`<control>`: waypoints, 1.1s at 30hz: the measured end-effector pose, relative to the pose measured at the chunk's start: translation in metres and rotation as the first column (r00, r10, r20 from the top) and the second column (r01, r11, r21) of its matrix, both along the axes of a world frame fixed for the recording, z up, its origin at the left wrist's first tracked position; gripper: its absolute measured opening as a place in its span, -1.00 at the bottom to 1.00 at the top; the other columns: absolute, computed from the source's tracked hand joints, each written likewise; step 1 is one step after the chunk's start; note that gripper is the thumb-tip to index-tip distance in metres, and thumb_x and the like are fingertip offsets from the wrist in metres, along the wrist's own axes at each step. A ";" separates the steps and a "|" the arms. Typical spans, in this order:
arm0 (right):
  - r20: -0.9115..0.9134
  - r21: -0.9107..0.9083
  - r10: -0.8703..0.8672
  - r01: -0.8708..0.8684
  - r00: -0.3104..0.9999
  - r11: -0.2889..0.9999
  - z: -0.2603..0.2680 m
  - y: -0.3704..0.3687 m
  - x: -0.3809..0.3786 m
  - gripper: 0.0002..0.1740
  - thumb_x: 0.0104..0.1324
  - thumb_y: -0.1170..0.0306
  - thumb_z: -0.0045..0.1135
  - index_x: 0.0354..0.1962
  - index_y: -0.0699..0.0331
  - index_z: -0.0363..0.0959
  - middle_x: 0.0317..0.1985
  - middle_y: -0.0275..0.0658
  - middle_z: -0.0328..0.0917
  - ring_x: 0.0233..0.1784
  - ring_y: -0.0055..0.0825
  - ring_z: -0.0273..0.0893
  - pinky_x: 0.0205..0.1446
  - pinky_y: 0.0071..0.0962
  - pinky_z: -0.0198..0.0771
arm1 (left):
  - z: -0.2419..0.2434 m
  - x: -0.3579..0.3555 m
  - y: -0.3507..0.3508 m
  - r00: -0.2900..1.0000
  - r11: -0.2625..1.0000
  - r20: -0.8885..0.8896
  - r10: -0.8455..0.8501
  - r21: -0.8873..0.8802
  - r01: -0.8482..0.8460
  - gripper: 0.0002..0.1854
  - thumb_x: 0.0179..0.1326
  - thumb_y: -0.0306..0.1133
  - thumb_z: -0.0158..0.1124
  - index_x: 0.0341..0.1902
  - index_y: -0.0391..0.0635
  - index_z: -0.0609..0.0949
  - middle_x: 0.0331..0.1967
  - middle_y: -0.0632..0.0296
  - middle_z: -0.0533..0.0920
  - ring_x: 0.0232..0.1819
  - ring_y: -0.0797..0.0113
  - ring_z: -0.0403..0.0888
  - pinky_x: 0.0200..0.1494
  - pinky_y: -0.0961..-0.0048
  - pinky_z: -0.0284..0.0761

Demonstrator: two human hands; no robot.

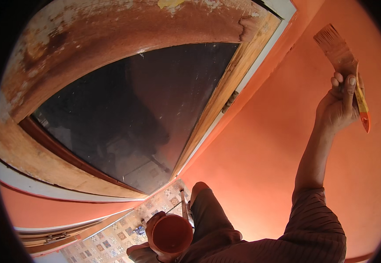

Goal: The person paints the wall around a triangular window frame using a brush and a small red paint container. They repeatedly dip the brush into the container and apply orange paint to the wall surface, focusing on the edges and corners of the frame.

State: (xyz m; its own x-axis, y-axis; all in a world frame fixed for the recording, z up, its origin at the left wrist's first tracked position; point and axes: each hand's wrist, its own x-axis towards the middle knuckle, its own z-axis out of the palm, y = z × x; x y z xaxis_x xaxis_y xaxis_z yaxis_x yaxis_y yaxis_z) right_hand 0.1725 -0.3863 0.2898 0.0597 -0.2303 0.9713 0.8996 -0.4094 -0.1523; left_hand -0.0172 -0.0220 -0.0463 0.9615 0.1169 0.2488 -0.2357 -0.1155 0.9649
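Observation:
My right hand (338, 105) is raised at the upper right, gripping a flat paintbrush (340, 54) near its ferrule. The bristles point up and look clumped with reddish-brown paint. Its yellow handle, orange at the end, hangs below my fingers. The brush is in front of an orange wall (269, 138); whether the bristles touch it I cannot tell. Low in the view, my left hand (151, 227) is wrapped around the side of a round paint container (172, 234). Reddish-orange paint shows inside it.
To the left, a worn wooden frame (203, 131) surrounds a dark glass pane (128, 108). A hinge (230, 102) joins it to white trim. Far below lies a patterned tile floor (111, 241), with a pole-like support (184, 205) beside my knee (207, 203).

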 end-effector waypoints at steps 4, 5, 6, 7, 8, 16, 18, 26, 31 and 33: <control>0.235 -0.293 -0.360 0.419 0.903 0.860 0.029 -0.001 0.027 -0.82 0.39 0.68 0.23 -0.10 0.65 0.52 -0.34 0.07 0.70 -0.42 -0.23 0.77 -0.28 -0.35 0.79 | -0.003 0.012 -0.003 0.999 1.000 -0.040 -0.013 0.022 0.014 0.08 -0.15 0.00 0.78 0.39 -0.16 0.35 0.24 0.08 0.54 0.27 0.14 0.55 0.30 0.19 0.50; 0.283 -0.315 -0.362 0.443 0.888 0.839 0.032 0.000 0.034 -0.81 0.38 0.69 0.23 -0.08 0.65 0.52 -0.35 0.08 0.70 -0.43 -0.23 0.77 -0.29 -0.34 0.79 | -0.003 0.013 -0.004 0.999 1.000 -0.050 -0.015 0.019 0.016 0.06 -0.14 -0.01 0.78 0.38 -0.16 0.36 0.23 0.08 0.55 0.26 0.15 0.55 0.29 0.19 0.50; 0.348 -0.347 -0.365 0.480 0.864 0.806 0.035 0.002 0.041 -0.79 0.37 0.70 0.24 -0.06 0.65 0.51 -0.36 0.09 0.70 -0.44 -0.23 0.77 -0.29 -0.33 0.79 | -0.004 0.016 -0.004 0.998 1.000 -0.057 -0.020 0.021 0.022 0.04 -0.13 -0.02 0.77 0.37 -0.16 0.37 0.22 0.09 0.55 0.26 0.15 0.56 0.29 0.20 0.50; 0.410 -0.375 -0.376 0.529 0.831 0.761 0.036 0.003 0.047 -0.76 0.36 0.71 0.25 -0.04 0.66 0.51 -0.37 0.10 0.69 -0.44 -0.23 0.76 -0.30 -0.33 0.79 | -0.004 0.016 -0.004 0.998 0.999 -0.065 -0.023 0.027 0.025 0.02 -0.12 -0.02 0.77 0.36 -0.15 0.38 0.21 0.09 0.56 0.25 0.15 0.56 0.28 0.20 0.51; 0.407 -0.390 -0.384 0.538 0.829 0.747 0.035 0.005 0.052 -0.75 0.35 0.72 0.25 -0.02 0.63 0.51 -0.36 0.09 0.69 -0.43 -0.24 0.77 -0.31 -0.34 0.79 | -0.006 0.018 -0.004 0.997 0.999 -0.074 -0.027 0.032 0.029 0.00 -0.11 -0.03 0.76 0.35 -0.15 0.39 0.20 0.09 0.56 0.24 0.16 0.57 0.28 0.20 0.51; 0.462 -0.482 -0.363 0.573 0.809 0.663 0.010 0.010 0.061 -0.64 0.33 0.74 0.28 0.07 0.48 0.52 -0.27 0.01 0.63 -0.37 -0.30 0.77 -0.33 -0.41 0.73 | -0.004 0.022 0.000 0.991 0.997 -0.126 -0.055 0.046 0.061 -0.16 -0.03 -0.10 0.73 0.28 -0.13 0.48 0.11 0.12 0.61 0.18 0.18 0.60 0.23 0.22 0.53; 0.430 -0.486 -0.354 0.543 0.831 0.685 0.013 0.003 0.047 -0.66 0.33 0.74 0.28 0.06 0.49 0.52 -0.28 0.04 0.65 -0.38 -0.30 0.77 -0.31 -0.40 0.73 | -0.008 0.019 0.002 0.987 0.996 -0.145 -0.064 0.045 0.071 -0.20 -0.01 -0.12 0.72 0.26 -0.12 0.50 0.09 0.13 0.62 0.16 0.19 0.61 0.22 0.23 0.53; 0.231 -0.573 -0.506 0.536 0.831 0.620 0.041 -0.014 0.006 -0.78 0.34 0.72 0.28 -0.06 0.54 0.59 -0.28 0.05 0.70 -0.43 -0.35 0.75 -0.31 -0.41 0.78 | -0.066 -0.025 0.029 0.900 0.970 -0.409 -0.148 0.115 0.212 -0.36 0.07 -0.19 0.69 0.19 -0.09 0.59 0.01 0.16 0.67 0.10 0.22 0.65 0.18 0.25 0.55; 0.254 -0.647 -0.486 0.520 0.836 0.557 0.053 -0.017 0.006 -0.82 0.33 0.71 0.29 -0.10 0.54 0.62 -0.27 0.03 0.69 -0.43 -0.36 0.75 -0.34 -0.45 0.77 | -0.053 -0.020 0.006 0.972 0.966 -0.228 -0.050 0.234 0.105 -0.35 0.07 -0.23 0.69 0.21 -0.10 0.59 0.00 0.17 0.68 0.07 0.24 0.66 0.15 0.27 0.58; 0.257 -0.651 -0.510 0.538 0.821 0.536 0.056 -0.016 0.007 -0.81 0.33 0.70 0.30 -0.10 0.52 0.63 -0.27 0.03 0.68 -0.43 -0.36 0.75 -0.35 -0.46 0.77 | -0.038 -0.014 -0.004 0.998 0.998 -0.047 0.048 0.048 -0.046 -0.27 0.03 -0.23 0.71 0.27 -0.11 0.55 0.07 0.16 0.66 0.11 0.22 0.64 0.16 0.28 0.58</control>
